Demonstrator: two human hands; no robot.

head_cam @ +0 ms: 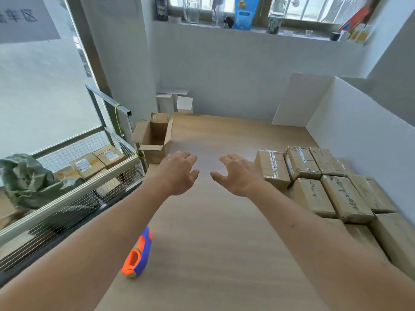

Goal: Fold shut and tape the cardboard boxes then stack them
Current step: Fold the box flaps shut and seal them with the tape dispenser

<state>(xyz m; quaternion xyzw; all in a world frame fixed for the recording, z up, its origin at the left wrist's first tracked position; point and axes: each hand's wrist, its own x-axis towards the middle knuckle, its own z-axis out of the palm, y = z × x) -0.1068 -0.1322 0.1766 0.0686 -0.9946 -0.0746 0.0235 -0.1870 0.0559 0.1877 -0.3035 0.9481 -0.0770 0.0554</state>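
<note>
An open cardboard box (155, 140) stands at the far left of the wooden table (213, 243), its flaps spread upward and outward. My left hand (179, 173) hovers just right of and nearer than that box, fingers apart, holding nothing. My right hand (240, 175) is beside it over the table's middle, also empty with fingers spread. Several taped cardboard boxes (314, 176) lie packed together along the right side, stacked on more boxes below. An orange and blue tape dispenser (138, 254) lies on the table near my left forearm.
A white partition (359, 135) walls the table's right and back right. A wire cart (74, 198) at the left holds labelled parcels and a green bag (29, 180). White boxes (173, 102) sit at the far back. A window sill (247, 28) above carries glasses and bottles.
</note>
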